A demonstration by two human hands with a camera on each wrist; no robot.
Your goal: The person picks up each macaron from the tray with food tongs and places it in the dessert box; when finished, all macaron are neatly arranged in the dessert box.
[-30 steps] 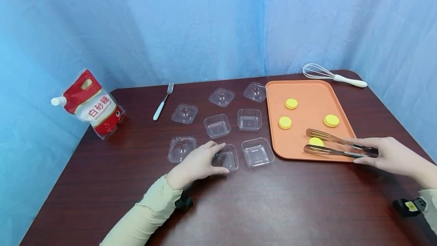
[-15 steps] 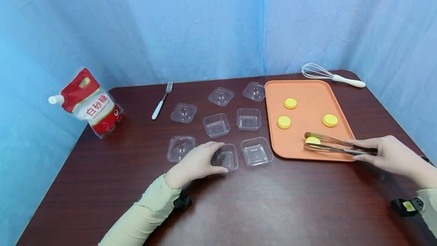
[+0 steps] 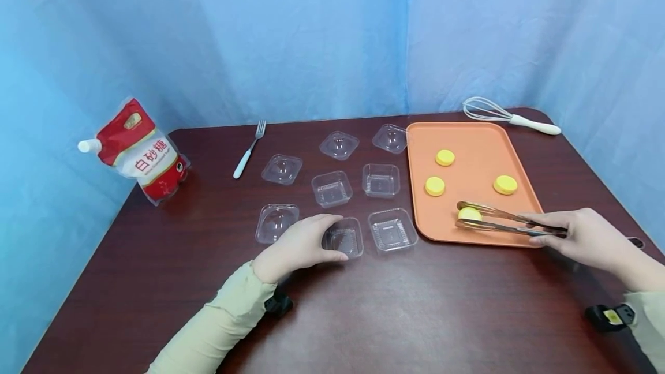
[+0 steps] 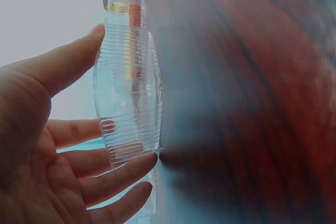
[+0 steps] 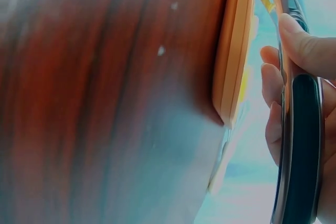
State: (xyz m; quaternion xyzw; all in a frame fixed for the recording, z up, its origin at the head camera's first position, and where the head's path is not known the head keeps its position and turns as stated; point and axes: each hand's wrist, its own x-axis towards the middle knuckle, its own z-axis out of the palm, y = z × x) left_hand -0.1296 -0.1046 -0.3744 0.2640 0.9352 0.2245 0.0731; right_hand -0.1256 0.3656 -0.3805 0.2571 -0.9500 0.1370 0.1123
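Note:
My left hand (image 3: 298,247) grips a clear square plastic container (image 3: 347,239) by its sides, thumb at the near edge and fingers at the far one. In the left wrist view, the ribbed wall of the container (image 4: 128,93) stands between thumb and fingers, right at the tabletop. My right hand (image 3: 582,238) holds metal tongs (image 3: 504,227) with dark grips (image 5: 304,145). Their two arms lie on either side of a yellow round disc (image 3: 470,214), low over the orange tray (image 3: 478,140). Several more yellow discs (image 3: 505,184) lie on that tray.
Several other clear containers (image 3: 392,231) and domed clear lids (image 3: 339,145) stand around my left hand. A fork (image 3: 249,151) and a red-and-white sugar pouch (image 3: 148,157) are at the left. Behind the tray lies a whisk (image 3: 511,117); blue curtains (image 3: 291,39) enclose the table.
The tongs have moved left and their tips have drawn closer around the yellow disc, which has shifted a little left on the tray. My left hand stays at the container.

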